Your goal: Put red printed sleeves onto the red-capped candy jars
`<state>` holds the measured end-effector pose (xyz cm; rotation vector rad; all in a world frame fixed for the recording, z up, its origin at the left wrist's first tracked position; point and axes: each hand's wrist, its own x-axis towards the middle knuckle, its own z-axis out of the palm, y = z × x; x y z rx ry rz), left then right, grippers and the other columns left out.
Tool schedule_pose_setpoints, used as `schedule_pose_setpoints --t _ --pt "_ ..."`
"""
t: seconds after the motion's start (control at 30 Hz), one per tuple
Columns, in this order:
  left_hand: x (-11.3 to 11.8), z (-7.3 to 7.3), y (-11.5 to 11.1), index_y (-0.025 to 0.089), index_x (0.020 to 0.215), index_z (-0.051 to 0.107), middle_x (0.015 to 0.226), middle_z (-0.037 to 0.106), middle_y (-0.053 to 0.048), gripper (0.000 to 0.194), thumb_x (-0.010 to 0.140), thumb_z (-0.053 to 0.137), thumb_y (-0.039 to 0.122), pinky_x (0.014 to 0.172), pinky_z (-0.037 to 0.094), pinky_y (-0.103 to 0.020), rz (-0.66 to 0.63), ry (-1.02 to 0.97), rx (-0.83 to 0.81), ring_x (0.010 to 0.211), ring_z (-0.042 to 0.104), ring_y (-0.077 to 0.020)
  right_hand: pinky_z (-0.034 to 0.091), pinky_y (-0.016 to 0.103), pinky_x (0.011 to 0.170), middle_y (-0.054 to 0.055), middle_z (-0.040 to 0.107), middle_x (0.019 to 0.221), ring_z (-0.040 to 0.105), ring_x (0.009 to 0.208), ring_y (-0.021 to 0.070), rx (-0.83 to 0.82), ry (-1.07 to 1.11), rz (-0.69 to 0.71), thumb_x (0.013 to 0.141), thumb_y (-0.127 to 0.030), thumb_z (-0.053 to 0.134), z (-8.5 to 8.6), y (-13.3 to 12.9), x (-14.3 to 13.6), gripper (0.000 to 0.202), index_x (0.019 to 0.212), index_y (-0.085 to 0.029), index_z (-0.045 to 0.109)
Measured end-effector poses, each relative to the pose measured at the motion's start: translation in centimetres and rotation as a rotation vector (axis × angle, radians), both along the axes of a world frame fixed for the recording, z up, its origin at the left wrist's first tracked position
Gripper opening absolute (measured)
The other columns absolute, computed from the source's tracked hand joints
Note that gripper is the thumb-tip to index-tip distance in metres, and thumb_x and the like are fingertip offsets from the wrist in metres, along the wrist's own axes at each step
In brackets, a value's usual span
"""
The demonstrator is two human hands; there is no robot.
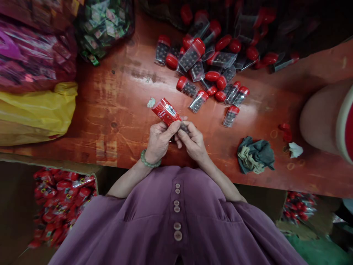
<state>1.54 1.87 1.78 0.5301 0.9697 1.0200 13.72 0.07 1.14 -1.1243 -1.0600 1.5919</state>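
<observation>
Between my two hands is a red printed sleeve (166, 111) with white lettering, its open-looking end pointing up and left. A clear container of dark beads (184, 127) shows at its lower end. My left hand (161, 138), with a green bead bracelet (150, 159) at the wrist, pinches the sleeve near that lower end. My right hand (193, 141) has its thumb and fingers closed on the bead container. How far the container sits inside the sleeve is hidden by my fingers. Beyond my hands lie several red-capped clear containers (198, 101) filled with dark beads.
On the left are a yellow bag (35, 112), a pink bag (38, 55) and a bag of green packets (104, 25). A dark cloth (256, 154), a white scrap (295, 150) and a large tub (320, 117) stand right. Below the table edge is a box of red items (64, 198).
</observation>
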Motion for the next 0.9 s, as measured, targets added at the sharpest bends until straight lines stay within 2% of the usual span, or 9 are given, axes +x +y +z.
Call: schedule_pose_setpoints --t 0.07,0.17,0.27,0.33,0.57,0.77,0.83,0.9 --pt "-0.2 0.2 0.1 0.017 0.087 0.078 0.075 0.075 -0.005 0.038 0.072 0.082 0.052 0.041 0.048 -0.024 -0.007 -0.004 0.008 0.044 0.054 -0.0090 0.043 0.020 0.050 -0.007 0.054 0.071 0.049 0.050 0.0048 0.002 -0.039 -0.006 0.094 -0.051 0.060 0.2 0.1 0.0 0.030 0.105 -0.023 0.054" --pt "-0.4 0.6 0.3 0.018 0.088 0.076 0.094 0.078 -0.008 0.042 0.066 0.086 0.052 0.051 0.054 -0.028 0.057 -0.043 0.025 0.057 0.065 -0.0140 0.043 0.020 0.051 -0.008 0.055 0.071 0.049 0.049 0.0047 -0.002 -0.051 0.023 0.094 -0.052 0.060 0.2 0.2 0.2 0.033 0.108 -0.023 0.053" --pt "-0.4 0.6 0.6 0.018 0.083 0.075 0.093 0.078 -0.009 0.043 0.067 0.084 0.057 0.063 0.058 -0.030 0.124 -0.056 0.018 0.077 0.073 -0.0205 0.042 0.020 0.049 -0.008 0.055 0.072 0.049 0.049 0.0041 0.019 -0.049 0.070 0.095 -0.049 0.059 0.0 0.2 0.6 0.031 0.109 -0.023 0.052" --pt "-0.3 0.3 0.6 0.017 0.080 0.075 0.088 0.078 -0.009 0.043 0.067 0.084 0.057 0.068 0.058 -0.029 0.125 -0.031 0.018 0.081 0.073 -0.0213 0.040 0.019 0.047 -0.008 0.053 0.070 0.047 0.048 0.0038 0.034 -0.082 0.096 0.095 -0.048 0.059 -0.1 0.2 0.8 0.029 0.108 -0.022 0.053" --pt "-0.2 -0.8 0.3 0.016 0.079 0.074 0.072 0.074 -0.001 0.040 0.063 0.088 0.050 0.059 0.053 -0.023 0.163 0.042 0.020 0.061 0.066 -0.0123 0.038 0.019 0.044 -0.009 0.051 0.065 0.044 0.045 0.0045 -0.003 -0.125 0.090 0.093 -0.053 0.061 0.4 0.4 0.9 0.034 0.108 -0.022 0.054" --pt "-1.1 -0.1 0.8 0.015 0.080 0.076 0.083 0.077 -0.007 0.045 0.062 0.088 0.055 0.069 0.058 -0.030 0.163 -0.025 0.012 0.078 0.073 -0.0192 0.044 0.019 0.049 -0.008 0.057 0.070 0.051 0.049 0.0044 0.018 -0.056 0.132 0.090 -0.050 0.067 0.5 0.9 0.4 0.034 0.108 -0.023 0.055" --pt "-1.3 0.2 0.8 0.014 0.082 0.077 0.086 0.077 -0.009 0.045 0.064 0.087 0.054 0.062 0.057 -0.030 0.143 -0.050 0.005 0.072 0.072 -0.0190 0.048 0.020 0.054 -0.006 0.062 0.076 0.056 0.053 0.0053 0.006 -0.028 0.137 0.090 -0.050 0.067 0.5 0.8 0.5 0.037 0.111 -0.024 0.054" --pt "-1.2 0.3 0.7 0.014 0.083 0.078 0.085 0.077 -0.009 0.045 0.065 0.086 0.054 0.050 0.054 -0.027 0.122 -0.066 0.002 0.059 0.066 -0.0147 0.052 0.022 0.060 -0.004 0.066 0.081 0.061 0.059 0.0066 0.010 -0.023 0.121 0.092 -0.049 0.064 0.3 0.5 0.6 0.035 0.113 -0.023 0.053"
